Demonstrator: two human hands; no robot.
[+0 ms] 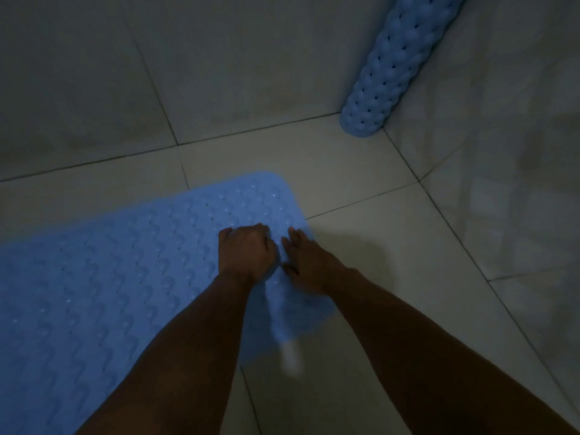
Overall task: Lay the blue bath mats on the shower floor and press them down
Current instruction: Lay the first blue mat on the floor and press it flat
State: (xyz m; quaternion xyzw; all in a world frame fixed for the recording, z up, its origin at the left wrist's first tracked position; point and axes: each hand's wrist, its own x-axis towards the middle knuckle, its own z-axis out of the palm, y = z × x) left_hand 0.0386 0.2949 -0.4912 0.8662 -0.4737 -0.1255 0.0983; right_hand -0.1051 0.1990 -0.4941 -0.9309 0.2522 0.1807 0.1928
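One blue mat [103, 277] lies flat on shower floor [392, 252]; left hand [246, 251] fisted, right hand [309, 262] fingers spread, both pressing its right edge. Second mat [395, 61] stands rolled in corner, not yet laid.

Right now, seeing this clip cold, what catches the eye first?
The flat blue bath mat spread over the pale tiled floor at lower left stands out most. On its right end the left hand presses down as a fist, with the right hand beside it, fingers spread on the mat's edge. A second blue mat, still rolled, stands in the corner at upper right, leaning against the wall.
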